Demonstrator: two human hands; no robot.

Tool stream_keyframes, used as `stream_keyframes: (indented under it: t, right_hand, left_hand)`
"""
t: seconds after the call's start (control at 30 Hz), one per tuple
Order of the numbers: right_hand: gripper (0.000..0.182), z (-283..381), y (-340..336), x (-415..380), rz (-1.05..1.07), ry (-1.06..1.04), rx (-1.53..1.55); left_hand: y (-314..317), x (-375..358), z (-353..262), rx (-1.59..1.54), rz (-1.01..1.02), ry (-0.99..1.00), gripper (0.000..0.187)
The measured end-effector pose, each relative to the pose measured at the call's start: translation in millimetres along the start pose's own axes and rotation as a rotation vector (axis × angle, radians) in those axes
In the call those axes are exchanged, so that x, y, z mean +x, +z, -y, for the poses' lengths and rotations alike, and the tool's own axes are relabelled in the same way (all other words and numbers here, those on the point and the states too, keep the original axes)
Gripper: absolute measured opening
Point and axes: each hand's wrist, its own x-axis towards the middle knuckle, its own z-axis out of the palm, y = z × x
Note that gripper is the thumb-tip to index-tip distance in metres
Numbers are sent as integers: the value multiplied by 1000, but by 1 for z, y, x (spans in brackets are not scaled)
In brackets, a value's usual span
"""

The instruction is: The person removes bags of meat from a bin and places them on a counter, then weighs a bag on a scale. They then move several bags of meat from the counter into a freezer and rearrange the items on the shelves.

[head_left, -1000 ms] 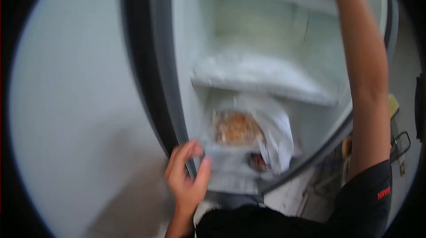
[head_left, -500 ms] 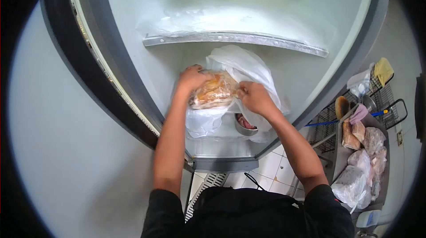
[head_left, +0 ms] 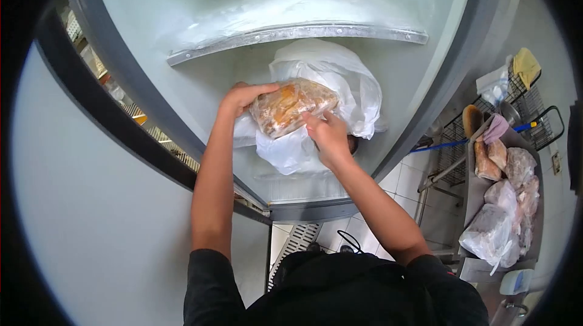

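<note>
A clear-wrapped package with orange-brown contents (head_left: 290,106) is in both my hands, inside an open freezer. My left hand (head_left: 244,96) is closed on its left end, thumb along the top edge. At the package's lower right side, my right hand (head_left: 327,134) grips it with bent fingers. White plastic bags (head_left: 352,86) lie behind and to the right of the package, and another white bag (head_left: 284,153) is below it. Part of a bowl (head_left: 353,142) shows beside my right hand, mostly hidden.
A frosted shelf with a metal edge (head_left: 297,34) crosses above my hands. The freezer door (head_left: 91,204) stands open at the left. On the right, a metal cart (head_left: 486,174) holds bagged frozen items (head_left: 492,232), near a wire rack (head_left: 537,122).
My right hand has moved from the white bag's edge onto the package's lower right side. The package is turned, and the bags cover more of the bowl. The view has shifted.
</note>
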Motion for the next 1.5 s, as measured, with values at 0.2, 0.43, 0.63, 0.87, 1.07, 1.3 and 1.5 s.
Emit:
stream_keyframes:
  t: [0.2,0.43,0.63,0.87,1.07,1.3,1.5]
  right_hand:
    - [68,0,1,-18,155,156,114]
    - [40,4,-1,-1,212,237,627]
    - [64,4,-35,4,467,223,636]
    - [74,19,-70,-5,680,202,688]
    - [80,-12,-108,-41,608,235,831]
    - [87,-46,-155,-67,501,342,752]
    - [87,-9,-148,-115,645,283,784]
  left_hand:
    - [15,44,0,295,137,110,70]
    - [22,18,2,141,411,-202,62]
    - [37,-39,-3,-240,307,-47,67]
    - [46,-20,-50,-576,309,149,47]
    - [85,16,-50,-841,211,229,35]
    - [36,137,-8,-1062,-28,262,36]
    - [22,86,4,-263,-83,-198,65]
